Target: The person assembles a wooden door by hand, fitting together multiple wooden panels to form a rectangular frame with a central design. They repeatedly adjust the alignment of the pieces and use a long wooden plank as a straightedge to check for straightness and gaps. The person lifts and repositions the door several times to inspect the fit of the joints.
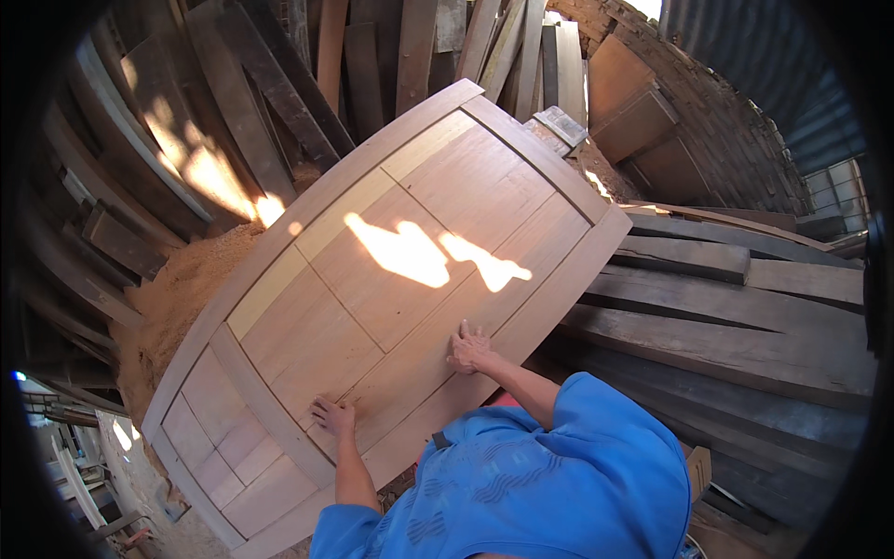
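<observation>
Head view: the panel (pixel 317 345) lies under the left hand (pixel 334 416) and right hand (pixel 471 351), planks (pixel 726 345) at right. Both grips are spread, holding nothing; seemingly steadying or feeling its face. Shifting it would need an edge hold.

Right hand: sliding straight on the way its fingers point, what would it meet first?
The right hand appears to rest on the wooden panel, so it would probably cross that and meet the far long rail first; whether the rail stands proud is unclear.
</observation>
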A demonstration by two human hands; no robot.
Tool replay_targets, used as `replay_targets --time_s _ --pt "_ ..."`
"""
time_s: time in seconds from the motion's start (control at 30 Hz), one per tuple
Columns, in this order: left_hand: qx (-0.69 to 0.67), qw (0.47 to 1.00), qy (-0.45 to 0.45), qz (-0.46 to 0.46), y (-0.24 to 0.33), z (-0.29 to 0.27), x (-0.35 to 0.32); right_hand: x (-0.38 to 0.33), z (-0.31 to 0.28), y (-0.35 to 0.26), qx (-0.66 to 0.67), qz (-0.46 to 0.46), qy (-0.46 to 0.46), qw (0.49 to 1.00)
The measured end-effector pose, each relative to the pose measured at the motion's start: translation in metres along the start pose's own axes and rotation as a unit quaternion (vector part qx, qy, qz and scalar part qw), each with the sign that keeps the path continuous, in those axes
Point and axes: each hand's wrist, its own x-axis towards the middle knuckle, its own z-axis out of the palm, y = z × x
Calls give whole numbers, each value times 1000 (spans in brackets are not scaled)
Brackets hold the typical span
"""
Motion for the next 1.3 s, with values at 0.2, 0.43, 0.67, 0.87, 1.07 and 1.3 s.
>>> replay_targets --time_s 0.2,0.43,0.67,0.87,1.07,1.3 --pt "16 999 -3 -43 50 23 -25 25 -44 57 203 -119 -51 971" --pt "30 993 -114 -15 135 25 -48 30 -27 218 168 54 254 951" --pt "14 984 -176 2 120 8 -44 -37 -13 234 83 197 160 964" --pt "17 980 -196 35 108 13 -25 -21 -1 192 134 227 111 958" --pt "43 977 -191 83 105 5 -37 -30 8 153 197 172 160 952" --pt "24 979 -157 130 79 -1 -63 -63 24 138 170 212 132 953"
